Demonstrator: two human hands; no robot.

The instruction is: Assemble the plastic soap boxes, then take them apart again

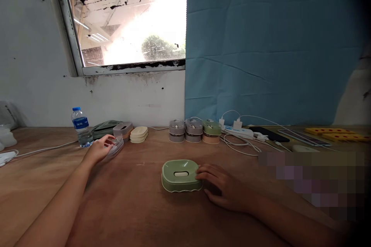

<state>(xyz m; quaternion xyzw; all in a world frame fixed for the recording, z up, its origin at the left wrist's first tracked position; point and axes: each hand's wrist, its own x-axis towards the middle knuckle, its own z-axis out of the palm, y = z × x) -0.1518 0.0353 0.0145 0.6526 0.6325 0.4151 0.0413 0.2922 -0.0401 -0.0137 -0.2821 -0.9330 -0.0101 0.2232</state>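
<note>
A light green soap box (pixel 168 183) with an oval slot in its dished top sits in front of me on the table. My right hand (pixel 222 187) rests at its right side, fingertips touching the rim, the thumb held apart. Farther off to the left, my left hand (pixel 100 149) has its fingers bent on the edge of a clear plastic lid (pixel 118 148), one of what looks like a small stack. Just behind are a greyish-pink and orange box (pixel 123 129) and a stack of cream oval trays (pixel 139 134).
A water bottle (pixel 81 128) and a green pouch (pixel 104 128) stand left. Several two-tone boxes (pixel 193 131) line the back. Right of them lie a power strip (pixel 239 132) with cables, a black phone (pixel 268 134), a tablet (pixel 304 137) and yellow blocks (pixel 344 136).
</note>
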